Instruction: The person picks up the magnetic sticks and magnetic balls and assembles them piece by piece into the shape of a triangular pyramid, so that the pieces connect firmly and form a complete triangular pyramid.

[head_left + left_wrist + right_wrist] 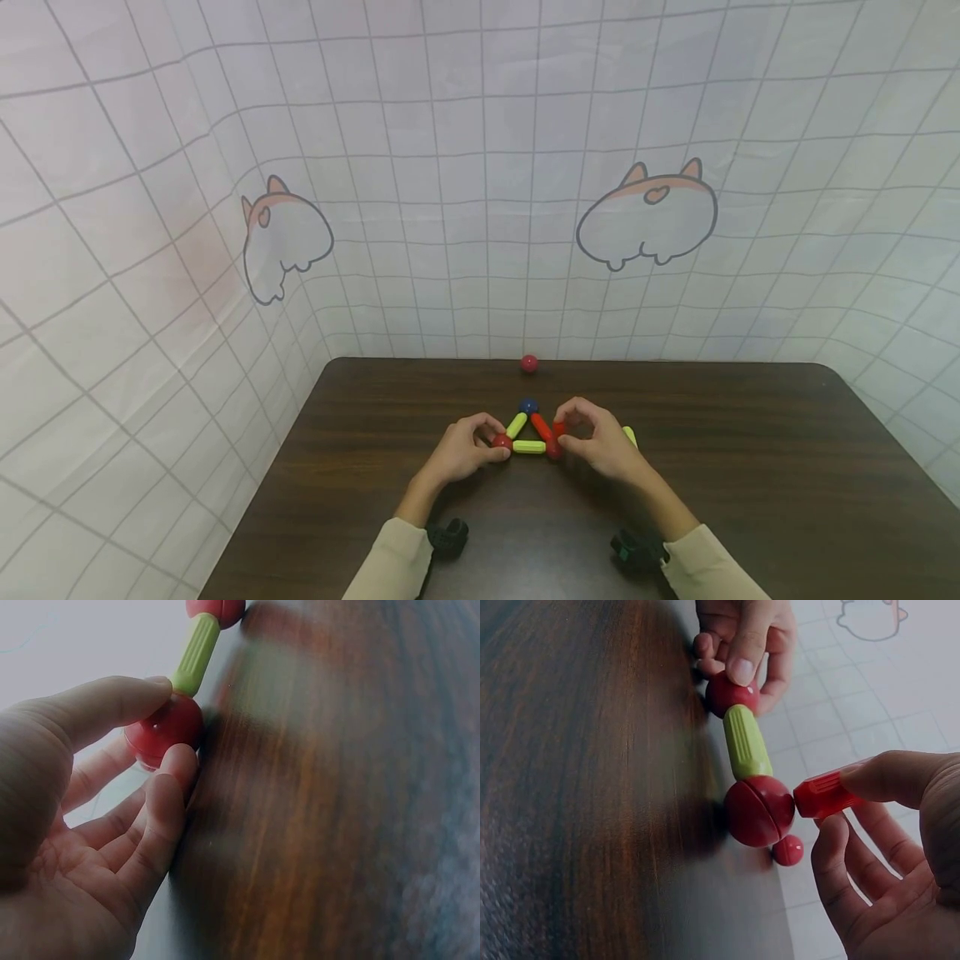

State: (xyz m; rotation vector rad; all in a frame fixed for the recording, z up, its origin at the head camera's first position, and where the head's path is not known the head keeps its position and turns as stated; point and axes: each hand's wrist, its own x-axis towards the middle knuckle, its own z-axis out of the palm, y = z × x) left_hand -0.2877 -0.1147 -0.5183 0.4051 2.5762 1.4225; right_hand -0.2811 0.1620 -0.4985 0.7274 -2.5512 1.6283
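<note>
A triangle of rods and balls lies on the table, with a blue ball (528,407) at its far corner and red balls at the near two. Yellow-green rods form its left side and near side (529,447); a red rod (541,427) forms the right side. My left hand (461,448) holds the left red ball (166,731) between thumb and fingers. In my right hand (602,443), thumb and fingers pinch another red rod (829,793). Its end meets the right red ball (757,811), and it sticks up from that ball.
A loose red ball (529,363) sits at the table's far edge. Another yellow-green rod (630,435) lies just beyond the right hand, partly hidden by it. A white gridded curtain (465,208) surrounds the back and sides of the dark wooden table (750,467).
</note>
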